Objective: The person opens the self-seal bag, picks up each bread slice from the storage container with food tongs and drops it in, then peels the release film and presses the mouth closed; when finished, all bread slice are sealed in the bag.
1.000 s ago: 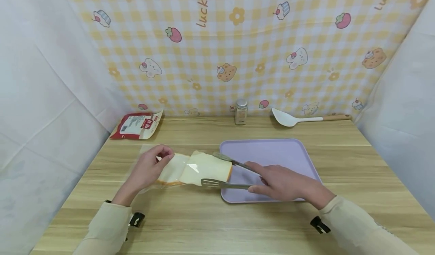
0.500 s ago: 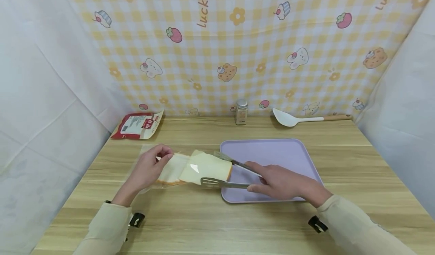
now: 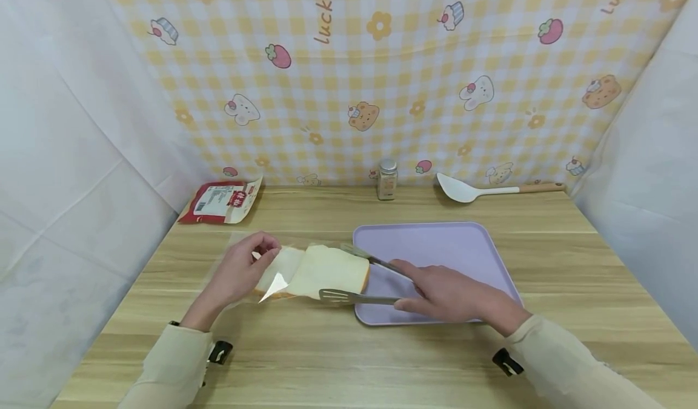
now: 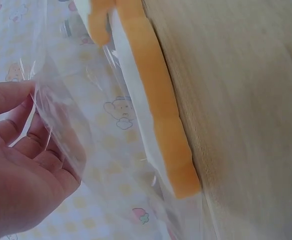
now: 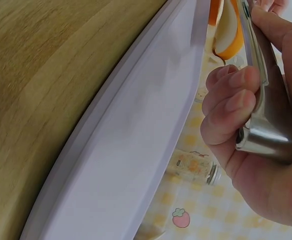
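Note:
My left hand (image 3: 240,271) pinches the edge of a clear plastic bag (image 4: 93,130) between thumb and fingers, lifting its upper film. Inside lies a white bread slice (image 4: 158,100) with an orange-brown crust, flat on the table. A second bread slice (image 3: 331,269) overlaps it at the right, its right edge reaching over the rim of a lilac tray (image 3: 431,239). Metal tongs (image 3: 376,299) are gripped in my right hand (image 3: 455,291); their slotted ends stand at the near and far sides of that second slice. Whether both ends press on it, I cannot tell.
A red and cream food packet (image 3: 220,203) lies at the back left. Along the back stand a small glass shaker (image 3: 387,182) and, lying flat, a white spatula (image 3: 460,189) with a wooden handle. A patterned yellow cloth (image 3: 349,63) hangs behind the table.
The tongs and the right-hand slice have shifted slightly to the left, and the slice looks flatter. The shine on the plastic has moved left. My left hand stays almost still.

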